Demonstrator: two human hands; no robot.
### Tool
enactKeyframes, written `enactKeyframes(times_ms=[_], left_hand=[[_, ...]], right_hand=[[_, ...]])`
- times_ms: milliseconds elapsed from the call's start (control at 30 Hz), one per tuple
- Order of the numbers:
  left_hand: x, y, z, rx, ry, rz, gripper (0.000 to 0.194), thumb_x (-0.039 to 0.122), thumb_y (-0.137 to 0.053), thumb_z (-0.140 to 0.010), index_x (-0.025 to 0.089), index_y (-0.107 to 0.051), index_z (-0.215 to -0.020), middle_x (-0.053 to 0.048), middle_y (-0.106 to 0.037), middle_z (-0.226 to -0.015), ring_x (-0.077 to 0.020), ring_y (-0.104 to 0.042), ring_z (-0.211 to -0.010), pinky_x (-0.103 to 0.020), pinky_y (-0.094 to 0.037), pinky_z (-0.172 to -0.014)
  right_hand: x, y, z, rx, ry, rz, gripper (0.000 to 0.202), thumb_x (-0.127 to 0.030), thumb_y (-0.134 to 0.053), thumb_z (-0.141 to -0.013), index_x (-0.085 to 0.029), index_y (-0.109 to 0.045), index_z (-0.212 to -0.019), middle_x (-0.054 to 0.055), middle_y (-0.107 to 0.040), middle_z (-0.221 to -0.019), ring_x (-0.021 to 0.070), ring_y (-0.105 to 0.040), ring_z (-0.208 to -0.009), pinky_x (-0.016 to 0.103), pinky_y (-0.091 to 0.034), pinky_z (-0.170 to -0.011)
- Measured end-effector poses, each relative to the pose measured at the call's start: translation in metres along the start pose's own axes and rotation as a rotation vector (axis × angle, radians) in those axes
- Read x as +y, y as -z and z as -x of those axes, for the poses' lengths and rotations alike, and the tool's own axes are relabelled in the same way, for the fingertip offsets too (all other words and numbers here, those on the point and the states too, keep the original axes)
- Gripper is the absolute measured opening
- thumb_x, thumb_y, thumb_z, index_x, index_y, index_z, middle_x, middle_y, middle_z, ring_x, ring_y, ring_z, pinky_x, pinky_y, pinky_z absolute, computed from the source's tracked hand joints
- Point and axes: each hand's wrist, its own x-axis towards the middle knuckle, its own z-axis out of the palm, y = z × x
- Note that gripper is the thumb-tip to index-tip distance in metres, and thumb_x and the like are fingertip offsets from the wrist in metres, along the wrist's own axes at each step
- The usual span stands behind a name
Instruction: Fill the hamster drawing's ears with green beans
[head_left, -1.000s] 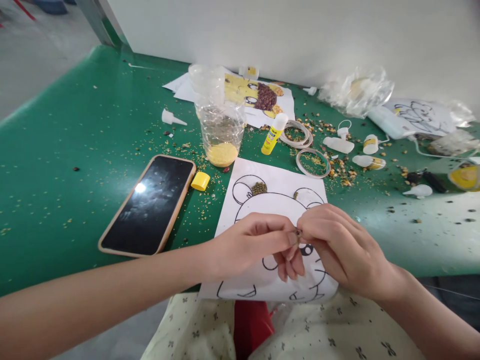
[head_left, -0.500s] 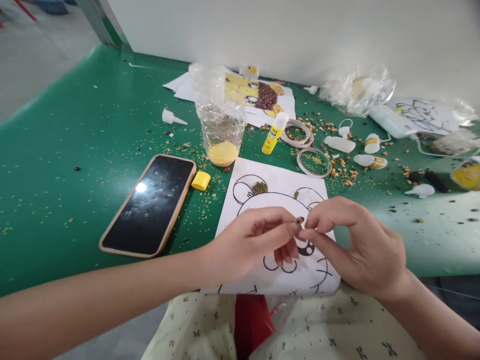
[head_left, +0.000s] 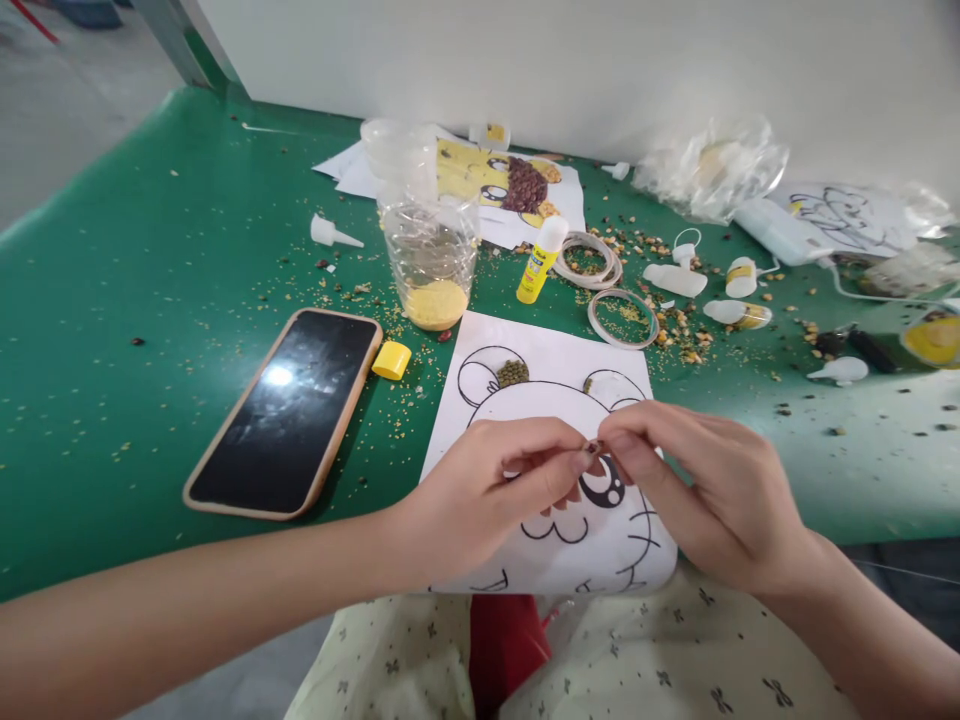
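Observation:
My left hand [head_left: 510, 490] pinches a small dark brown bean-like piece [head_left: 592, 447] between thumb and forefinger. Thumb and fingertips of my right hand [head_left: 705, 490] are pressed together right beside it; anything between them is hidden. Both hands hover over a white sheet [head_left: 555, 345] with a black-line animal face, round ears and large eyes. Small green beans [head_left: 514, 373] fill part of its left ear, and a few dot the right ear. My hands cover the middle of the face.
A phone [head_left: 289, 410] lies left of the sheet, near a yellow cap [head_left: 391, 360]. Behind stand a clear plastic cup [head_left: 431, 240] with yellow grains and a glue stick [head_left: 541, 260]. Tape rolls [head_left: 622, 320], small glue bottles [head_left: 739, 314] and loose grains spread rightward on the green table [head_left: 112, 400].
The fingertips of my right hand have closed in on the brown piece and now meet those of my left hand. The camera view has shifted slightly.

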Motion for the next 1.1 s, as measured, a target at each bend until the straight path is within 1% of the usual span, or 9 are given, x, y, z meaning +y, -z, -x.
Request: enactKeyframes(times_ms=[33,100,200,300,500,633,833,933,1100], left_hand=[[0.0007,0.0002,0.0004,-0.008,-0.005,-0.041,0.023,0.031,-0.043,-0.091,0.016,-0.057,-0.081,0.001,-0.055,-0.073,-0.0082,-0.049,-0.066,-0.019,-0.041,-0.060],[0.0027,0.0005,0.0013,-0.033,-0.007,-0.131,0.024,0.030,-0.042,-0.091,0.016,-0.056,-0.078,0.002,-0.054,-0.071,-0.0082,-0.048,-0.065,-0.019,-0.039,-0.058],[0.0062,0.0007,0.0021,-0.067,0.003,-0.237,0.024,0.027,-0.040,-0.090,0.015,-0.053,-0.074,0.002,-0.052,-0.068,-0.0084,-0.047,-0.065,-0.019,-0.038,-0.058],[0.0081,0.0010,0.0022,-0.080,0.010,-0.289,0.026,0.027,-0.038,-0.090,0.015,-0.051,-0.072,0.002,-0.052,-0.068,-0.0085,-0.046,-0.065,-0.019,-0.037,-0.057],[0.0072,0.0009,0.0021,-0.082,-0.008,-0.323,0.024,0.025,-0.039,-0.089,0.015,-0.050,-0.070,0.003,-0.050,-0.066,-0.0076,-0.044,-0.063,-0.018,-0.034,-0.055],[0.0064,0.0006,0.0022,-0.076,-0.013,-0.304,0.025,0.024,-0.039,-0.089,0.016,-0.048,-0.068,0.004,-0.048,-0.063,-0.0074,-0.043,-0.062,-0.018,-0.034,-0.055],[0.0037,-0.0005,0.0027,-0.059,-0.041,-0.252,0.023,0.023,-0.040,-0.088,0.016,-0.049,-0.068,0.004,-0.048,-0.064,-0.0074,-0.044,-0.062,-0.018,-0.035,-0.056],[0.0038,-0.0006,0.0025,-0.057,-0.041,-0.219,0.023,0.022,-0.040,-0.087,0.016,-0.050,-0.068,0.003,-0.050,-0.065,-0.0075,-0.044,-0.062,-0.018,-0.036,-0.057],[0.0043,0.0006,0.0025,-0.077,-0.050,-0.167,0.019,0.015,-0.041,-0.085,0.016,-0.051,-0.068,0.003,-0.052,-0.067,-0.0072,-0.047,-0.065,-0.017,-0.035,-0.057]], right_hand=[[-0.0001,-0.0001,0.0002,-0.061,0.006,-0.031,0.016,-0.014,-0.038,-0.089,-0.018,-0.049,-0.080,-0.003,-0.052,-0.059,0.0081,-0.045,-0.050,0.022,-0.035,-0.048],[-0.0004,-0.0009,0.0006,-0.139,0.021,-0.071,0.016,-0.013,-0.035,-0.089,-0.018,-0.044,-0.077,-0.004,-0.046,-0.057,0.0082,-0.038,-0.047,0.023,-0.031,-0.045],[-0.0006,-0.0031,0.0012,-0.188,0.053,-0.084,0.016,-0.013,-0.033,-0.087,-0.020,-0.037,-0.074,-0.005,-0.036,-0.055,0.0089,-0.030,-0.046,0.024,-0.025,-0.044],[-0.0009,-0.0045,0.0016,-0.222,0.062,-0.085,0.017,-0.014,-0.032,-0.088,-0.021,-0.032,-0.072,-0.005,-0.033,-0.056,0.0092,-0.027,-0.047,0.025,-0.024,-0.045],[-0.0031,-0.0060,0.0039,-0.180,0.063,-0.053,0.018,-0.013,-0.032,-0.087,-0.021,-0.032,-0.071,-0.004,-0.034,-0.056,0.0100,-0.027,-0.048,0.025,-0.024,-0.046],[-0.0048,-0.0073,0.0052,-0.170,0.057,-0.013,0.017,-0.013,-0.032,-0.087,-0.020,-0.032,-0.072,-0.003,-0.036,-0.057,0.0104,-0.029,-0.049,0.026,-0.025,-0.047],[-0.0068,-0.0080,0.0052,-0.129,0.069,0.007,0.017,-0.012,-0.031,-0.087,-0.020,-0.034,-0.072,-0.003,-0.037,-0.056,0.0105,-0.030,-0.048,0.025,-0.025,-0.046],[-0.0063,-0.0079,0.0046,-0.131,0.069,-0.031,0.016,-0.013,-0.031,-0.087,-0.020,-0.035,-0.073,-0.003,-0.039,-0.056,0.0104,-0.032,-0.048,0.025,-0.026,-0.045],[-0.0028,-0.0060,0.0047,-0.192,0.016,-0.161,0.016,-0.013,-0.030,-0.087,-0.020,-0.034,-0.074,-0.003,-0.042,-0.058,0.0101,-0.034,-0.050,0.024,-0.029,-0.048]])
